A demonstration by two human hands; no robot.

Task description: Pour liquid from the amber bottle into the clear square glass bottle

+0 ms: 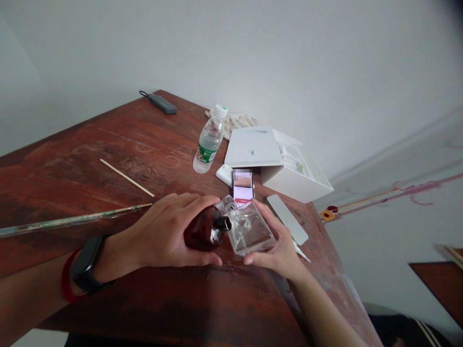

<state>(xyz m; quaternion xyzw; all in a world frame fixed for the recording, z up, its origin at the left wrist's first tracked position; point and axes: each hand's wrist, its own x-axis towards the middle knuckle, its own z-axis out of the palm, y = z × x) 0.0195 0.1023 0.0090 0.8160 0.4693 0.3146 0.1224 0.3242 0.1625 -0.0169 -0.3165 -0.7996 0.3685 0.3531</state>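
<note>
My left hand (170, 231) is wrapped round a dark reddish-brown bottle (203, 233), its threaded neck uncapped and tilted to the right. In my right hand (280, 248) is a clear, square-sided bottle (255, 233), gripped between thumb and fingers, with its round neck turned toward the brown one. The two necks are close together; whether they touch I cannot tell. Just behind them, partly covered, is another small clear piece (227, 204). Beyond my hands lies a phone (242, 185) with its screen lit.
A water bottle (209, 140) stands behind, beside a white box (298, 180) and its lid (253, 147). On the wooden table (90, 140) lie a thin stick (126, 177), a wrapped strip (72, 221), a grey device (162, 103) and a pale flat object (287, 219). The table's right edge is nearby.
</note>
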